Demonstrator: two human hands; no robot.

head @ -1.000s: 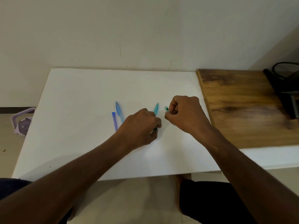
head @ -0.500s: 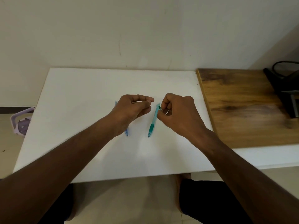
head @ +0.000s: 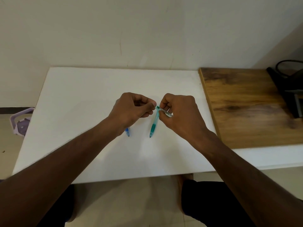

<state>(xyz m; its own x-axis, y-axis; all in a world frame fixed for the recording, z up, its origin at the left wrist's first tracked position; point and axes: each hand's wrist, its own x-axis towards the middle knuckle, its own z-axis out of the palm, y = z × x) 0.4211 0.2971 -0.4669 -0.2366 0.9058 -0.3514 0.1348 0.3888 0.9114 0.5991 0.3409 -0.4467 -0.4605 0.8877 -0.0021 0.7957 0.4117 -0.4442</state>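
Note:
A teal pen lies on the white table, tip toward me, its upper end under my fingers. My right hand pinches a thin clear piece with a teal end, held just above the pen's top. My left hand is curled, and its thumb and forefinger meet at that teal end. Below my left hand peeks the tip of a blue pen; the rest of it is hidden.
A wooden board covers the table's right part. Dark gear with a cable sits at the far right against the wall. On the floor at the left stands a lilac plastic object. My knees are under the table's near edge.
Both hands moved away from me and came together. My left hand let go of the teal pen, which now lies on the table, and covers the blue pens. The clear piece now shows in my right fingers.

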